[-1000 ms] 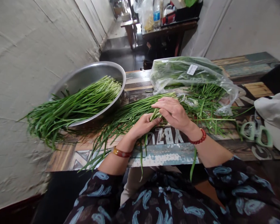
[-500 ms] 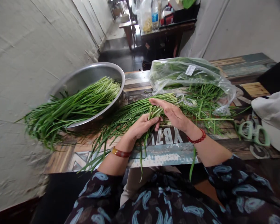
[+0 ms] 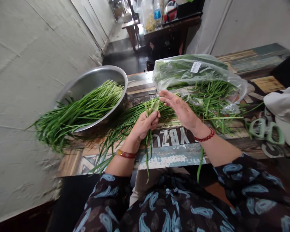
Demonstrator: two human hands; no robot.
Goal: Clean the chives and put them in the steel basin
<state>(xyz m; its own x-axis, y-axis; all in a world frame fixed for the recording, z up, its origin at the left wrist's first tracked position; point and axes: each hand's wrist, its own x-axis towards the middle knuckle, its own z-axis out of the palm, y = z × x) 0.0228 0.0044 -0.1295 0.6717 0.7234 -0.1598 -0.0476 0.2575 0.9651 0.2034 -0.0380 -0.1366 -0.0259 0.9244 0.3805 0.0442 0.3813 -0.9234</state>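
Note:
My left hand (image 3: 146,125) is closed around a small bunch of garlic chives (image 3: 151,107), the pale stem ends sticking up above the thumb and green leaves trailing down below the fist. Just to the right, my right hand (image 3: 180,108) is held flat with its fingers stretched out, nothing in it, apart from the bunch. Beneath and behind both hands lies a loose pile of chives (image 3: 125,119) on the wooden table (image 3: 169,158). More loose chives (image 3: 211,111) are scattered right of my right hand.
A steel bowl (image 3: 81,80) with a large bundle of chives (image 3: 87,104) stands at the left by the wall. Behind my hands is a clear plastic bag (image 3: 183,66) of chives. Green-handled scissors (image 3: 265,130) and a pale cap (image 3: 286,112) are at the right.
My left hand has moved slightly left and up with the bunch, turning it more upright. My right hand has drawn apart from it. The whole view has shifted a little.

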